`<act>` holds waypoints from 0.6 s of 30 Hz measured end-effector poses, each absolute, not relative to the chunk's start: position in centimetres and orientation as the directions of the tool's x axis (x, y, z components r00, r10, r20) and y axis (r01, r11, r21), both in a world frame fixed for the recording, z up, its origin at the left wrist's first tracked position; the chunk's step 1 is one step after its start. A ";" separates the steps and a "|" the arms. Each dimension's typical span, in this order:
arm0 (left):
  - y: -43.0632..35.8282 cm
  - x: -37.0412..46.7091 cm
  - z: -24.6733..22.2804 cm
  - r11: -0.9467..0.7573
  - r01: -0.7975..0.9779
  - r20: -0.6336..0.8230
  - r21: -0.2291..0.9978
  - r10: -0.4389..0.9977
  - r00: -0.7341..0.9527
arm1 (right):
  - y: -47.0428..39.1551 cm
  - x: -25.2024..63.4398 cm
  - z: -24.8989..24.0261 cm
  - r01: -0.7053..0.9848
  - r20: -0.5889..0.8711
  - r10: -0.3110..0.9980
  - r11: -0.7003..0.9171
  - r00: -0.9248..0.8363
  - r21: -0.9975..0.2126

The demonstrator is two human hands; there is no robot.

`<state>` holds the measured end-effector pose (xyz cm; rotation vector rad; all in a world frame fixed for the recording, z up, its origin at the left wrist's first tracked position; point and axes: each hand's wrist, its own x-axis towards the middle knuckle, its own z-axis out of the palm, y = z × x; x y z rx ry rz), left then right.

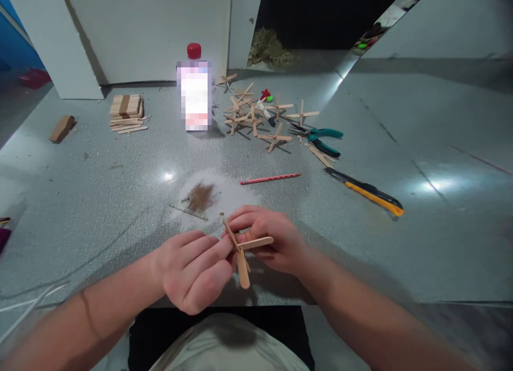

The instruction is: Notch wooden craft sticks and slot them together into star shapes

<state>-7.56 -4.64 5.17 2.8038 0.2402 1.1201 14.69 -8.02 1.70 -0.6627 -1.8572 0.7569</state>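
Note:
Between my two hands, above the table's front part, is a propeller-like piece of crossed wooden craft sticks. My left hand pinches it from the left, its fingertips partly hidden behind the sticks. From the right, my right hand has its fingers closed on the same piece, near the crossing. One stick points right, one toward me and one away. Just beyond my hands lie a pile of brown dust on a pale patch and a thin clear ruler-like strip.
Past the dust lies a red pencil. At right are a utility knife and teal-handled pliers. Several crossed-stick pieces lie around a glue tube. A red-capped bottle, bundled sticks and a brown block stand further left.

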 end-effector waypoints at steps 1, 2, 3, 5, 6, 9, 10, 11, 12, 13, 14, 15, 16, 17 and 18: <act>-4.5 -7.4 5.4 -0.997 0.059 0.706 0.055 0.081 0.704 | -8.0 14.7 1.7 0.100 0.585 0.723 0.656 -0.367 -0.748; -4.3 -7.3 5.7 -0.999 0.033 0.721 -0.028 0.002 0.693 | -8.0 14.7 1.7 0.093 0.587 0.721 0.656 -0.368 -0.749; -4.2 -7.2 5.9 -0.996 0.023 0.725 -0.086 -0.047 0.687 | -8.0 14.8 1.7 0.089 0.589 0.719 0.658 -0.368 -0.748; -4.1 -7.0 6.0 -0.995 0.046 0.721 -0.090 -0.033 0.692 | -8.0 14.8 1.7 0.079 0.593 0.717 0.659 -0.366 -0.748; -4.0 -6.9 6.0 -0.995 0.054 0.724 -0.089 -0.028 0.689 | -8.0 14.8 1.7 0.077 0.590 0.719 0.656 -0.367 -0.751; -4.1 -6.9 5.8 -0.993 0.065 0.743 -0.101 -0.032 0.669 | -8.0 14.9 1.7 0.065 0.571 0.729 0.636 -0.377 -0.769; -4.1 -6.9 5.8 -0.992 0.067 0.746 -0.104 -0.034 0.666 | -8.0 14.9 1.7 0.056 0.571 0.728 0.634 -0.379 -0.771; -4.1 -7.0 5.8 -0.992 0.064 0.743 -0.105 -0.036 0.668 | -8.0 14.9 1.7 0.049 0.573 0.727 0.634 -0.379 -0.772; -4.2 -7.0 5.8 -0.993 0.062 0.739 -0.104 -0.036 0.673 | -8.0 14.9 1.7 0.044 0.576 0.725 0.635 -0.378 -0.771; -4.2 -7.0 5.8 -0.993 0.056 0.734 -0.105 -0.039 0.678 | -8.0 14.9 1.7 0.041 0.578 0.725 0.635 -0.374 -0.771; -4.2 -7.0 5.9 -0.993 0.055 0.734 -0.106 -0.041 0.677 | -8.0 14.9 1.8 0.043 0.578 0.726 0.636 -0.372 -0.771; -4.2 -7.0 5.9 -0.992 0.052 0.735 -0.114 -0.049 0.677 | -8.0 14.9 1.8 0.050 0.577 0.727 0.636 -0.373 -0.770; -4.2 -7.0 6.0 -0.991 0.053 0.736 -0.122 -0.055 0.674 | -8.0 14.9 1.8 0.056 0.579 0.725 0.640 -0.373 -0.766; -4.1 -7.0 6.0 -0.990 0.058 0.741 -0.131 -0.059 0.669 | -8.0 14.9 1.8 0.059 0.584 0.721 0.646 -0.373 -0.761; -4.1 -6.9 6.0 -0.988 0.056 0.742 -0.142 -0.069 0.667 | -8.0 14.9 1.8 0.059 0.591 0.717 0.653 -0.369 -0.755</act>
